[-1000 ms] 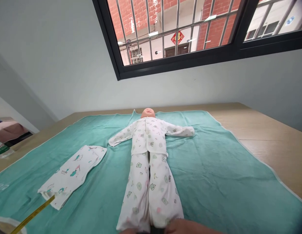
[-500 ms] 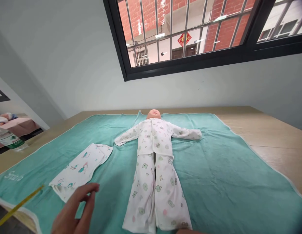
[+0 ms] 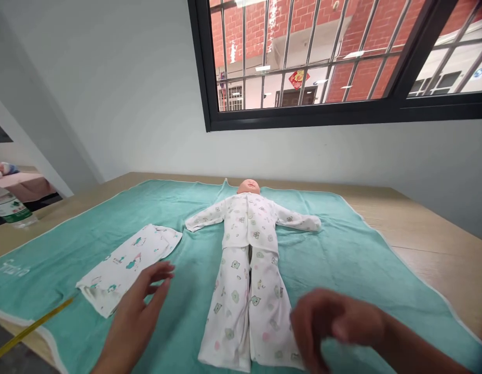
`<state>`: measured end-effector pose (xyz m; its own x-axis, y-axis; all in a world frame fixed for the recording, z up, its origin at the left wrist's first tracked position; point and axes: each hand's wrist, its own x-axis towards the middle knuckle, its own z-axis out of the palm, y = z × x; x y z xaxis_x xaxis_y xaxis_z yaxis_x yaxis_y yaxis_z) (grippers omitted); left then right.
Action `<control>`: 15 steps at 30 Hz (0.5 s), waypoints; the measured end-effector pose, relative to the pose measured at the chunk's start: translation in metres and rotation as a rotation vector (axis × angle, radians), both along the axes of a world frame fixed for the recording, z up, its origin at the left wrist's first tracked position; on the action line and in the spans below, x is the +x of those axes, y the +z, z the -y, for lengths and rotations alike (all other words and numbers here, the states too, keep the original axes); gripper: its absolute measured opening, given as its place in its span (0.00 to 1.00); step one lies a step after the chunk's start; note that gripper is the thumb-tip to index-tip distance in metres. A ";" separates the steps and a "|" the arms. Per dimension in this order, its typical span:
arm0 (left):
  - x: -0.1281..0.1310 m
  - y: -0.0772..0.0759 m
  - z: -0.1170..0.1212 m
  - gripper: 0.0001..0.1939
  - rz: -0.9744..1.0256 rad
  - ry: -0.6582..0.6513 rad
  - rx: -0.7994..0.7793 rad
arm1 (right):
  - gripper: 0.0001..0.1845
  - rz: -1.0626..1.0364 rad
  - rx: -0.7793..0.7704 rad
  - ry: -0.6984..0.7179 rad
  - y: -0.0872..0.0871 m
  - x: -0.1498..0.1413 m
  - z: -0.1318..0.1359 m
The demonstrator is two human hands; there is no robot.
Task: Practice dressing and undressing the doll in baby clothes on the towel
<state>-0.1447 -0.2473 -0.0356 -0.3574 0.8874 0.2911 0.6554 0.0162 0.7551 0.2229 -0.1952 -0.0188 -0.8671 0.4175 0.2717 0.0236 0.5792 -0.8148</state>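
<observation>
My left hand (image 3: 135, 311) hangs empty, thumb and fingers apart, just beside the folded white cloth (image 3: 130, 259). My right hand (image 3: 334, 317) is curled and blurred; I cannot tell its grip. Between and beyond both lies the dressed doll (image 3: 249, 221). I judge this a poised step; pinching the cloth's edge calls for lowering my left fingers.

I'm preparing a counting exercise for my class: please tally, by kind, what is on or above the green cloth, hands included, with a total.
Doll: 1
Garments on the doll: 2 (top, trousers)
Folded printed cloth: 1
Yellow strip: 1
Hands: 2 (left hand, right hand)
Total: 7
</observation>
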 end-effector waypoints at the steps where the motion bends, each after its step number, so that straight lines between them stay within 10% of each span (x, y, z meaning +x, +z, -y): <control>1: 0.006 0.003 -0.014 0.19 -0.017 -0.069 -0.007 | 0.30 -0.051 -0.098 -0.094 0.000 0.007 -0.009; 4: 0.021 0.012 -0.060 0.17 -0.197 -0.177 -0.064 | 0.23 -0.086 -0.173 -0.569 -0.013 0.029 -0.034; 7: 0.039 0.015 -0.103 0.15 -0.467 -0.271 -0.173 | 0.21 0.137 0.194 -0.934 -0.037 0.046 -0.052; 10: 0.060 0.013 -0.135 0.15 -0.654 -0.393 -0.270 | 0.17 0.342 0.463 -0.968 -0.055 0.054 -0.061; 15: 0.076 0.004 -0.161 0.12 -0.630 -0.415 -0.290 | 0.30 0.597 0.422 -0.817 -0.057 0.056 -0.065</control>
